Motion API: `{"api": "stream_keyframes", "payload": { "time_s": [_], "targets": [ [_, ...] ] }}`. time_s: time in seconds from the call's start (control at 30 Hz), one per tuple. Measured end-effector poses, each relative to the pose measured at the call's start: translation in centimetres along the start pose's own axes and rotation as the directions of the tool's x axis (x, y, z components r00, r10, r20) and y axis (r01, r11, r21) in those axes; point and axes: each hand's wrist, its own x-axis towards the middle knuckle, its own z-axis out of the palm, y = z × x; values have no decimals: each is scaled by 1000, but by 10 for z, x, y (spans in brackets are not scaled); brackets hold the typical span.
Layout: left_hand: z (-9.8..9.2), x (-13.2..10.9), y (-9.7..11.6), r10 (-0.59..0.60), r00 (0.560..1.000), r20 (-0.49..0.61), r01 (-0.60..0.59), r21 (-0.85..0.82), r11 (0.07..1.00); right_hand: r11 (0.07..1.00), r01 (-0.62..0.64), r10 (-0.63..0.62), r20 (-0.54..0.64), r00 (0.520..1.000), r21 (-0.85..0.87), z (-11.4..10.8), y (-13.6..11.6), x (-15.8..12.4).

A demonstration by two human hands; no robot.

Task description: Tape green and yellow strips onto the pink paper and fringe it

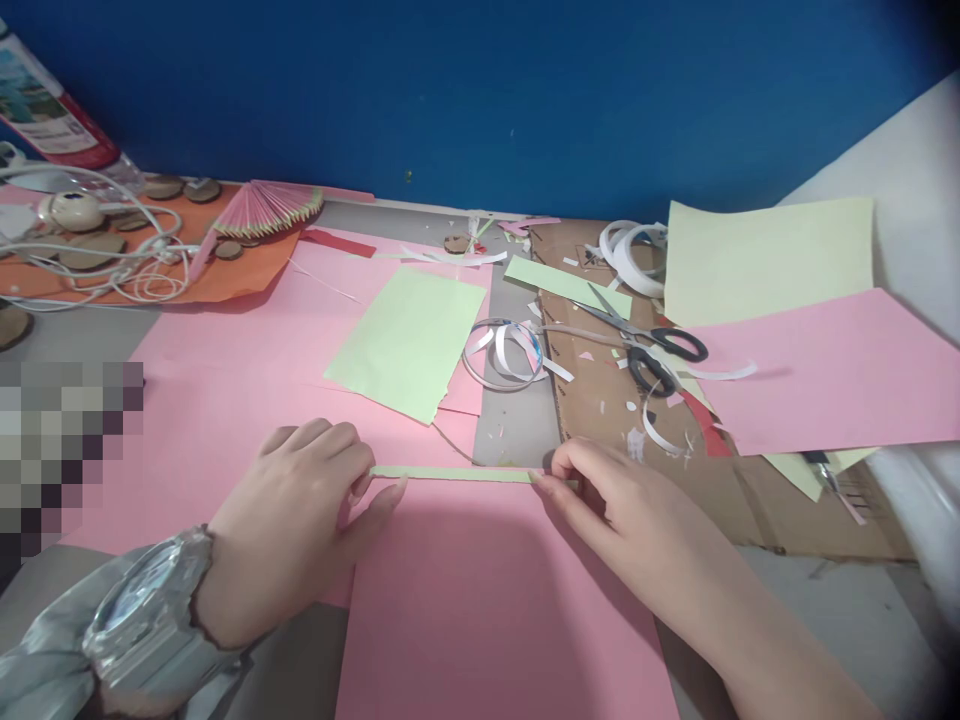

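Observation:
A narrow light green paper strip [454, 473] lies along the top edge of a pink paper sheet [487, 600] in front of me. My left hand [300, 520] pinches the strip's left end, fingers curled, with a silver watch on the wrist. Over on the other side, my right hand [622, 510] pinches the right end of the same strip. Both hands press the strip down against the pink sheet.
A green sheet [409, 340] lies on more pink paper beyond the hands. Black-handled scissors [645, 340] rest on brown cardboard [600, 400] with tape curls [510, 350]. Yellow and pink sheets [810, 370] are stacked at right. A folded pink fan [262, 210] and white cables [97, 250] sit back left.

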Motion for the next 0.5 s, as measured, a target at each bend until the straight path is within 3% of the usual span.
{"api": "stream_keyframes", "payload": {
  "time_s": [0.27,0.5],
  "targets": [
    [-9,0,-11,30,994,104,-12,-175,985,1000,9,-9,-10,1000,1,1,1,1],
    [-16,1,-26,194,966,172,-161,-185,969,1000,20,-20,11,1000,9,1,-1,1]
  ]
}}
